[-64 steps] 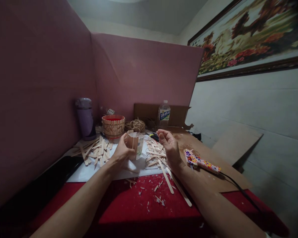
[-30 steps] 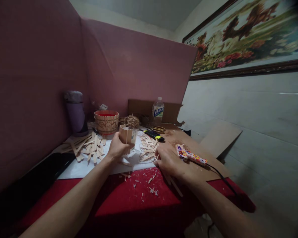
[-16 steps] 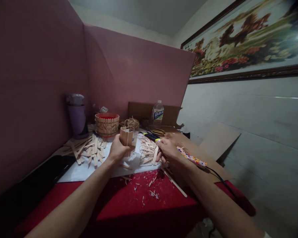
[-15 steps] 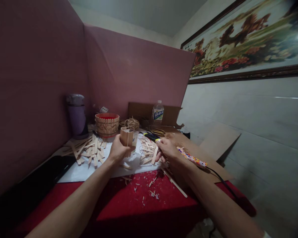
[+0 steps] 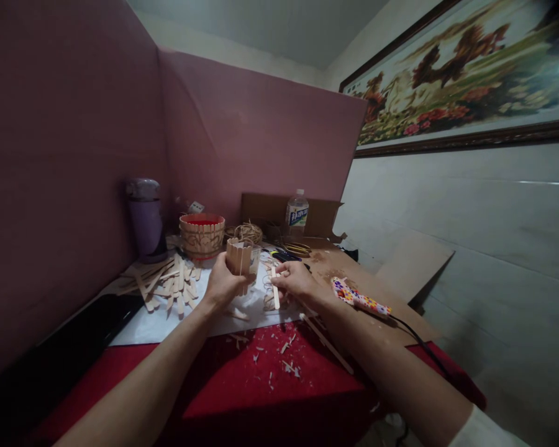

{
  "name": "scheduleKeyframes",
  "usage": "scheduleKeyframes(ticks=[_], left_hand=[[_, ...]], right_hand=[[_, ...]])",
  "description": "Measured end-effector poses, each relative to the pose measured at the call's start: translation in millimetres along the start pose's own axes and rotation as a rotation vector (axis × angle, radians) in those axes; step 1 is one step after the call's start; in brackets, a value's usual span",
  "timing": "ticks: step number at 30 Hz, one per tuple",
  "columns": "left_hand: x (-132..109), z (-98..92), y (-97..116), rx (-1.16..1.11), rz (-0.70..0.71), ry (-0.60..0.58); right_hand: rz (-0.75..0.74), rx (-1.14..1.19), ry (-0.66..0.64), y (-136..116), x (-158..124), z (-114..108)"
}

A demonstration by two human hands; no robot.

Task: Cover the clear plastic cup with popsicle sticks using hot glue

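My left hand (image 5: 222, 284) is wrapped round a clear cup (image 5: 255, 261) whose near left side is covered with upright popsicle sticks (image 5: 238, 256). The cup's right side is bare and see-through. Between the fingers of my right hand (image 5: 294, 279) is a single popsicle stick (image 5: 276, 289), held nearly upright to the right of the cup and apart from it. Under and behind that hand lie more loose sticks, partly hidden. A patterned glue gun (image 5: 361, 299) with a black cord rests on cardboard to the right of my right hand.
Popsicle sticks (image 5: 174, 279) lie piled on white paper at left. Behind stand a stick-covered tub (image 5: 202, 236), a purple bottle (image 5: 145, 220), twine (image 5: 248, 232) and a clear plastic bottle (image 5: 297, 214). Wood scraps (image 5: 289, 366) litter the red cloth (image 5: 223, 379). Pliers (image 5: 284, 256) lie behind my right hand.
My right hand has moved left towards the cup, lifting a popsicle stick from the pile. The glue gun is now uncovered. My left hand keeps the cup in about the same place.
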State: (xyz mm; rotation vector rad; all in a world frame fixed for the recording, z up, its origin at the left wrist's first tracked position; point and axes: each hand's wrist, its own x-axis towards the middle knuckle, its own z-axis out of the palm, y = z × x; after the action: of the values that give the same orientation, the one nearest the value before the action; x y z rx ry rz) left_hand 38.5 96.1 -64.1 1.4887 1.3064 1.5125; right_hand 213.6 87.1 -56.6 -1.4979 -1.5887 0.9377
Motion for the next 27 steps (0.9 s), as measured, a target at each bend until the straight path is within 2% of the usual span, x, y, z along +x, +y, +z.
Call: scheduleKeyframes(ticks=[3, 8, 13, 16, 19, 23, 25, 27], left_hand=[[1, 0.1, 1, 0.009, -0.002, 0.02], [1, 1.0, -2, 0.005, -0.024, -0.014], [0, -0.2, 0, 0.005, -0.038, -0.014], [-2, -0.6, 3, -0.02, -0.045, -0.015], [-2, -0.1, 6, -0.029, -0.03, -0.007], [-2, 1.1, 8, -0.067, -0.038, -0.023], [-2, 1.3, 8, -0.099, -0.061, -0.033], [-3, 0.8, 9, -0.138, -0.09, -0.04]], right_hand=[[-0.005, -0.161, 0.065, 0, 4, 1], [-0.08, -0.432, 0.241, -4, 10, -11], [-0.164, -0.531, 0.243, -7, 5, -26], [-0.195, -0.534, 0.269, -5, -2, -54], [-0.176, -0.552, 0.27, 3, -13, -97], [-0.096, -0.604, 0.141, 21, -37, -150], [-0.057, -0.615, 0.068, 30, -50, -163], [-0.036, -0.62, -0.006, 40, -60, -167]])
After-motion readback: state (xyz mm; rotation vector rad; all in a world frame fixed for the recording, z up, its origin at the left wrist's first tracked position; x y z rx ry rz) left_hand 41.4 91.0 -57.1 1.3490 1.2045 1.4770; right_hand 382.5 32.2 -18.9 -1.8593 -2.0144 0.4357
